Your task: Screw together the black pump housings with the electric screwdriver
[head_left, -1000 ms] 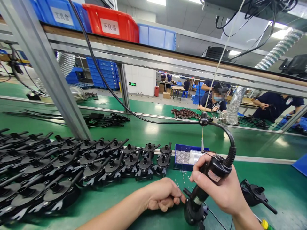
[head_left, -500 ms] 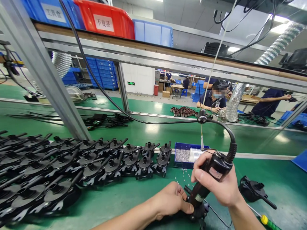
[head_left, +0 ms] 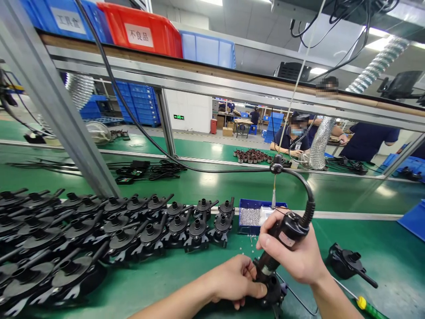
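Near the worktop's front edge, the right hand (head_left: 295, 259) is gripping the electric screwdriver (head_left: 280, 241), now lowered onto the black pump (head_left: 270, 290) that the left hand (head_left: 237, 281), newly closed in, is pinching steady.

Matt black plastic pump housing (head_left: 272, 290), glossy black screwdriver (head_left: 281, 237).

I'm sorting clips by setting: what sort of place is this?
Most likely a factory assembly line: rows of identical black pump housings on a green bench, a corded electric screwdriver in the right hand, and labelled bins overhead.
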`<control>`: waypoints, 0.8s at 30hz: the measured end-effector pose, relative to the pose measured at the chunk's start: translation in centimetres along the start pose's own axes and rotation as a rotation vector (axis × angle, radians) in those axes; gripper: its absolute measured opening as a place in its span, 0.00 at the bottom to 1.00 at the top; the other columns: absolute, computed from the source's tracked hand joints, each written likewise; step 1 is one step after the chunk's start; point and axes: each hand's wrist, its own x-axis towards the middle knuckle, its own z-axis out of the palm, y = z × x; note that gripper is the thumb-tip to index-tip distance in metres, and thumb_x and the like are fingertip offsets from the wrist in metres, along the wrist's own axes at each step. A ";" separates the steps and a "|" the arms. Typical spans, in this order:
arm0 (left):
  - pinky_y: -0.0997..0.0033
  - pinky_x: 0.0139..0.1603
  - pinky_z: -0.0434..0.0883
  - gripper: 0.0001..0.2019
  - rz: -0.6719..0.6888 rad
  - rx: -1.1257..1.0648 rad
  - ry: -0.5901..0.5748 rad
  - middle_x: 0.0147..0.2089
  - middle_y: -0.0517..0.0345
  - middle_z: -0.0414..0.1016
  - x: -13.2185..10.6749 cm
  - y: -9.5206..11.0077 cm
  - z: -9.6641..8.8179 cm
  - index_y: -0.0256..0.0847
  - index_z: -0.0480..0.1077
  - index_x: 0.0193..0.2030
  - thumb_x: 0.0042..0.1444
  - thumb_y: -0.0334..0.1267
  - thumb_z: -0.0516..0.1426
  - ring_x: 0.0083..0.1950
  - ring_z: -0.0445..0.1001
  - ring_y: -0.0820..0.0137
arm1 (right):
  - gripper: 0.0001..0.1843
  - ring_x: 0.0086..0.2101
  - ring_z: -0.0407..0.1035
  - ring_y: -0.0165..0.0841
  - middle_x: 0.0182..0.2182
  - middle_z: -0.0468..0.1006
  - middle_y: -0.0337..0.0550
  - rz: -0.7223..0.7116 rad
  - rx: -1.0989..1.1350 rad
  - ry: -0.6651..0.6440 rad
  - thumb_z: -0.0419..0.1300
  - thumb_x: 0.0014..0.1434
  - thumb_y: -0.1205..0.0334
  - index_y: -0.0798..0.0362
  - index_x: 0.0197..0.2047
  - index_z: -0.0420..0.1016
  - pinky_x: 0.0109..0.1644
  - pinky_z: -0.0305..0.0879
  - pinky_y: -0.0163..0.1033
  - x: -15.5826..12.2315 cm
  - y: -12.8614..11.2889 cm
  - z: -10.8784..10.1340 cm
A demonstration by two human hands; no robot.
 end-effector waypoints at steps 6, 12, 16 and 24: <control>0.74 0.17 0.68 0.14 0.026 -0.022 0.049 0.22 0.63 0.70 0.5 0.0 0.2 0.40 0.71 0.26 0.42 0.42 0.71 0.18 0.66 0.74 | 0.08 0.28 0.77 0.39 0.31 0.79 0.40 0.054 0.270 -0.170 0.72 0.63 0.58 0.48 0.41 0.77 0.32 0.73 0.43 -0.3 0.4 -0.1; 0.75 0.15 0.65 0.08 -0.012 -0.011 0.009 0.20 0.62 0.69 0.5 1.0 -1.2 0.38 0.74 0.24 0.37 0.37 0.67 0.17 0.66 0.74 | 0.08 0.28 0.75 0.36 0.29 0.80 0.39 0.041 0.061 0.169 0.71 0.65 0.59 0.49 0.39 0.77 0.33 0.75 0.40 -0.4 -0.6 1.9; 0.76 0.16 0.66 0.09 -0.008 -0.059 0.105 0.21 0.63 0.69 0.7 0.4 -0.8 0.40 0.70 0.26 0.39 0.37 0.67 0.18 0.66 0.75 | 0.07 0.26 0.72 0.33 0.28 0.78 0.37 0.035 0.046 0.139 0.71 0.62 0.61 0.49 0.39 0.76 0.32 0.73 0.39 0.0 -1.2 2.2; 0.75 0.18 0.67 0.23 -0.005 -0.130 0.118 0.22 0.65 0.71 1.0 -0.9 -0.4 0.43 0.66 0.32 0.38 0.43 0.75 0.19 0.67 0.74 | 0.10 0.29 0.72 0.36 0.30 0.78 0.38 0.069 0.087 0.067 0.71 0.62 0.57 0.48 0.37 0.74 0.35 0.72 0.42 0.5 0.5 1.1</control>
